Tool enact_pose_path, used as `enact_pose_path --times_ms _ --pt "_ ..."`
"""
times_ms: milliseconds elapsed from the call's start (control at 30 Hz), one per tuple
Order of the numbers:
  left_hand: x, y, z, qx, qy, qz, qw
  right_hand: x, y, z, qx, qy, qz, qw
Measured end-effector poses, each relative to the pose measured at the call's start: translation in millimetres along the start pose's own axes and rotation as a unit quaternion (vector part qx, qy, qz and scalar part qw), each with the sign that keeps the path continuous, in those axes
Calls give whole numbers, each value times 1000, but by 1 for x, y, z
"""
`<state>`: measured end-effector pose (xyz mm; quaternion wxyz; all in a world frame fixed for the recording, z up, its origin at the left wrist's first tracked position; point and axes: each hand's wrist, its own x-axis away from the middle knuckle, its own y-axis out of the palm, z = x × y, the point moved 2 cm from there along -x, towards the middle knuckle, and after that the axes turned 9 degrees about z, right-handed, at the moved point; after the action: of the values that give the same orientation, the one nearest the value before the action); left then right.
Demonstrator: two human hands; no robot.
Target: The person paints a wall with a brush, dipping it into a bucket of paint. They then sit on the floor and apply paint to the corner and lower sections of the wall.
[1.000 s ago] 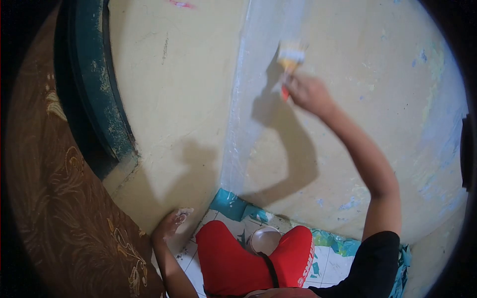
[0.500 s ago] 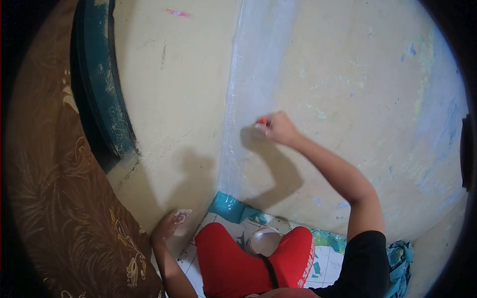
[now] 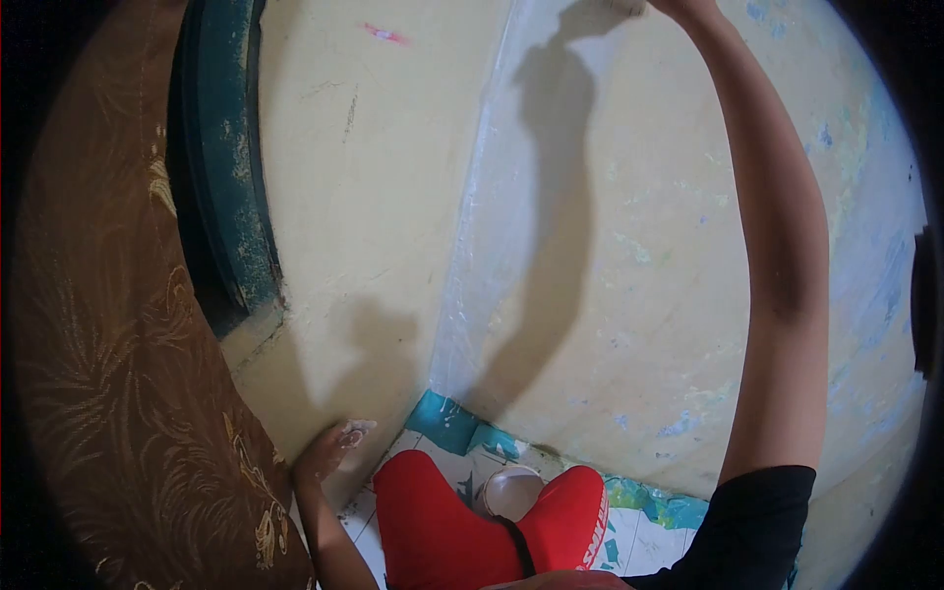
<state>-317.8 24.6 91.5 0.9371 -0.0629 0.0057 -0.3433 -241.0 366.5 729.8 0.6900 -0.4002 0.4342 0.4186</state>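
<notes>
My right hand (image 3: 685,8) is at the top edge, mostly cut off. It is closed on a paintbrush (image 3: 627,8), of which only a little shows, close to the wall. Its shadow falls down a whitish painted strip (image 3: 482,226) that runs along the wall corner. My left hand (image 3: 329,452) lies low against the left wall (image 3: 364,216), fingers stretched out and smeared with white. Between my knees on the floor stands a round tub (image 3: 513,484) with white paint inside.
A brown patterned curtain (image 3: 88,344) hangs at left beside a dark green frame (image 3: 221,147). Teal sheeting (image 3: 442,421) lies along the wall base on white tiles (image 3: 369,546). Blue and green patches mark the right wall (image 3: 669,295).
My right hand has moved up along the wall, from beside the middle of the strip to the top edge, its arm stretching out. The left hand stays against the wall.
</notes>
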Motion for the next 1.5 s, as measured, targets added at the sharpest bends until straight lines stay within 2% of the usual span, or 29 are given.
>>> enact_pose_path --times_ms 67,133,200,267,333,400,433,467,500,533,600,633,700,733,800,867,933,1000,1033,1067,1100,1133,1167,1200,1267,1367,1433,1467,1500 --pt "0 -1 -1 21 -11 -1 1000 -4 6 9 28 -33 11 999" --pt "2 1 2 42 -23 -2 999 3 18 15 -24 -201 185 962" --pt "4 1 10 -53 -62 32 996 22 37 32 65 -111 65 990" --pt "-3 -3 -7 -66 -17 20 997 68 62 27 93 -125 57 986" --pt "-4 -4 -16 -78 28 8 997 138 89 20 64 -204 48 976" --pt "-4 -2 -21 76 20 -8 997 222 110 -6 24 -221 -38 974" --pt "-4 -2 -20 75 19 -7 997 271 122 -20 -37 -243 -44 968" --pt "-3 -2 -17 33 25 -1 999 316 118 -46 -35 -232 -157 959" --pt "-1 -5 -16 -10 30 4 999 357 116 -68 -170 -140 -235 947" --pt "-5 -6 -26 -11 30 7 999 394 115 -89 -183 -191 -195 944" --pt "-16 -7 -54 99 20 -23 995 440 111 -123 -229 -131 -280 923" --pt "-14 -6 -45 99 21 -19 995 450 119 -130 -231 -133 -278 923" --pt "-8 -2 -23 115 20 -46 992 462 137 -137 -281 -43 -353 891" --pt "-4 -1 -6 114 20 -43 992 453 143 -136 -284 -45 -352 891" --pt "4 0 18 -62 -37 2 997 415 169 -120 -247 113 -429 861" --pt "3 0 5 -26 -36 3 999 363 192 -91 -174 95 -385 901" --pt "-3 1 -8 19 -35 9 999 290 196 -59 -145 167 -351 910" --pt "-4 1 -13 169 25 -35 985 215 195 -30 -114 138 -310 934" --pt "-2 0 -13 172 21 -28 985 181 208 -9 -108 131 -267 949" --pt "0 -2 -10 142 27 -28 989 142 182 -12 -125 107 -195 967" --pt "1 -3 -7 111 34 -31 993 100 182 6 -67 113 -197 971" --pt "1 -3 -5 115 28 -29 993 68 154 9 -31 95 -141 985" --pt "-1 -2 -2 75 50 -33 995 46 130 12 -69 82 -69 992" --pt "-2 0 0 34 73 -39 996 34 98 -16 -61 45 104 992" --pt "-6 -1 -11 55 54 -53 996 15 66 -41 -78 93 131 984" --pt "-11 -6 -41 80 1 -65 995 21 65 -59 -165 33 167 972" --pt "-12 -9 -43 84 -33 -66 994 21 87 -45 -113 -172 265 942" --pt "-11 -9 -29 45 -38 -74 995 29 96 -37 -111 -170 267 942" --pt "-9 -8 -20 6 -45 -82 996 40 111 -30 -66 -147 210 964"
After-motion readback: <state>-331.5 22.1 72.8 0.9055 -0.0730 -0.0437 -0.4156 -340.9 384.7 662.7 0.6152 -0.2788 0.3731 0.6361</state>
